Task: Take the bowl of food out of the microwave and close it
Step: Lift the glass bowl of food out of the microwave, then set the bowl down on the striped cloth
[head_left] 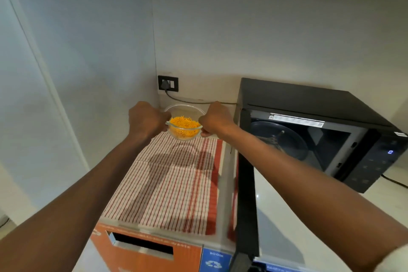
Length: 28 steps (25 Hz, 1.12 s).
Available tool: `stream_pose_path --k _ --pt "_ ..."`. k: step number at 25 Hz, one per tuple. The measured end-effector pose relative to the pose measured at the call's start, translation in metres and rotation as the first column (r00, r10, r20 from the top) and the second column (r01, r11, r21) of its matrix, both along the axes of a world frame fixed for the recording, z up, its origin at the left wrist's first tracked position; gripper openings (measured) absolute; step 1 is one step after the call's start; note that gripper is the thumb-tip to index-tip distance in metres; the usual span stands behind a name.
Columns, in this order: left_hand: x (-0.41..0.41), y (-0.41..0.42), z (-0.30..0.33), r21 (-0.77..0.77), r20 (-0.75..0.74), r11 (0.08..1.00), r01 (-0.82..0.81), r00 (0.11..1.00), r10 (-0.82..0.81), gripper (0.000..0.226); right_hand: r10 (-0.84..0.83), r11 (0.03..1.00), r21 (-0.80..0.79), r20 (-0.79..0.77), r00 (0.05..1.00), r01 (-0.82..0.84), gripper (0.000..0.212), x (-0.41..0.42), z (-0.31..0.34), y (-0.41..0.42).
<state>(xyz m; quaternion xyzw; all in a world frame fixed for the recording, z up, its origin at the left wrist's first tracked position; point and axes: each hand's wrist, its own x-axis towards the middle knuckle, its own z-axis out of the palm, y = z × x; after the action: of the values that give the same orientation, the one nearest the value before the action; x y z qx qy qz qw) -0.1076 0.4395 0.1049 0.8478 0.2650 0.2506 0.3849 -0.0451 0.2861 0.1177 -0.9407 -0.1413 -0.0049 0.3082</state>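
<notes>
A clear glass bowl (184, 129) of orange shredded food is held at the far end of a red-striped cloth (174, 181). My left hand (146, 120) grips its left rim and my right hand (215, 120) grips its right rim. Whether the bowl rests on the cloth or hovers just above it is unclear. To the right stands the black microwave (309, 104). Its cavity is exposed, with the glass turntable (284, 141) bare inside. Its door (246, 201) is swung wide toward me, seen edge-on under my right forearm.
The cloth lies over an orange cardboard box (143, 252) with a hand slot. A second glass bowl (176, 108) sits behind the held one. A wall socket (168, 83) has a plug, and its cord runs to the microwave. Light countertop (309, 227) extends right.
</notes>
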Motion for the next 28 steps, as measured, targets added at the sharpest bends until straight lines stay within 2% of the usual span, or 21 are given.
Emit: stream_pose_path --k 2,4,7,10,11,13,15,17,18,21,23,28 --pt "0.002 0.016 -0.015 -0.008 -0.002 1.000 0.016 1.000 -0.016 0.027 -0.004 0.998 -0.063 -0.081 0.997 -0.001 0.011 0.003 -0.011 0.018" --pt "0.006 0.031 -0.032 0.029 -0.020 0.998 0.054 0.998 -0.054 0.029 -0.027 0.995 -0.095 -0.158 0.987 0.012 0.013 0.005 -0.024 0.035" --pt "0.015 0.047 -0.058 0.039 -0.045 0.996 0.079 0.996 -0.078 0.030 -0.079 0.997 -0.019 -0.292 0.953 0.077 0.017 0.013 -0.041 0.052" --pt "0.024 0.063 -0.085 0.078 -0.153 0.988 0.133 0.981 -0.120 0.030 -0.111 0.994 -0.040 -0.360 0.926 0.104 0.009 0.022 -0.059 0.071" --pt "0.029 0.069 -0.097 0.057 -0.155 0.987 0.149 0.978 -0.139 0.029 -0.107 0.994 -0.068 -0.385 0.917 0.088 0.008 0.025 -0.067 0.077" --pt "0.034 0.080 -0.115 -0.109 -0.137 0.983 0.151 0.977 -0.165 0.029 -0.099 0.990 -0.129 -0.426 0.899 0.048 0.014 0.029 -0.085 0.089" --pt "0.036 0.090 -0.135 -0.164 -0.145 0.976 0.146 0.975 -0.170 0.023 -0.120 0.985 -0.167 -0.457 0.881 0.047 0.023 0.037 -0.105 0.100" --pt "0.036 0.096 -0.152 -0.224 -0.174 0.921 0.318 0.917 -0.359 0.017 -0.130 0.979 -0.201 -0.481 0.867 0.036 0.014 0.044 -0.127 0.109" --pt "0.038 0.101 -0.167 -0.186 -0.155 0.911 0.368 0.904 -0.397 0.022 -0.136 0.977 -0.212 -0.497 0.857 0.032 0.011 0.047 -0.139 0.114" --pt "0.036 0.104 -0.195 -0.287 -0.234 0.923 0.256 0.916 -0.326 0.026 -0.155 0.971 -0.237 -0.514 0.843 0.034 0.007 0.053 -0.169 0.125" --pt "0.040 0.106 -0.213 -0.248 -0.175 0.953 0.172 0.960 -0.219 0.029 -0.162 0.967 -0.251 -0.508 0.846 0.034 0.010 0.052 -0.182 0.127" --pt "0.042 0.114 -0.233 -0.075 -0.104 0.970 0.233 0.965 -0.240 0.027 -0.184 0.958 -0.284 -0.468 0.864 0.050 0.003 0.051 -0.207 0.133"
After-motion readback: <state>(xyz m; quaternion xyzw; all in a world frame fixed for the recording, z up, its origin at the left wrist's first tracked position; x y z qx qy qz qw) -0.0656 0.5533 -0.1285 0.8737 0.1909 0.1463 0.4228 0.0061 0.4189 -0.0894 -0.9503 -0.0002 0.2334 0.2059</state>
